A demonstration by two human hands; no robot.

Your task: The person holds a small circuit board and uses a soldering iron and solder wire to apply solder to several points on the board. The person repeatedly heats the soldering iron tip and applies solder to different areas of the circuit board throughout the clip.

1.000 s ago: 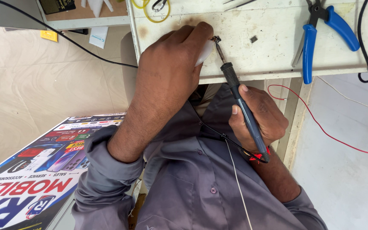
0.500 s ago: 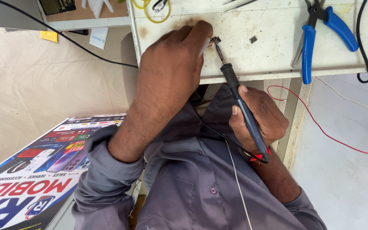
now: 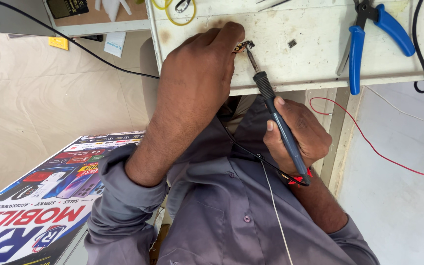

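My right hand point(image 3: 298, 135) grips a dark blue soldering iron point(image 3: 276, 110) like a pen, its metal tip reaching up to a tiny part point(image 3: 241, 46) on the white workbench point(image 3: 310, 59). My left hand point(image 3: 197, 78) lies over the bench edge, its fingertips pinching that small part beside the iron's tip. What lies under the left palm is hidden. A black cord runs from the iron's rear across my grey shirt.
Blue-handled pliers point(image 3: 364, 39) lie at the bench's right. A small dark chip point(image 3: 292, 43) sits near the iron tip. A yellow ring point(image 3: 175, 17) lies at the back. A red wire point(image 3: 369, 142) trails right. A printed poster point(image 3: 40, 196) lies lower left.
The iron's tip has edged closer to the part held by my left fingertips. Both hands stay almost still.
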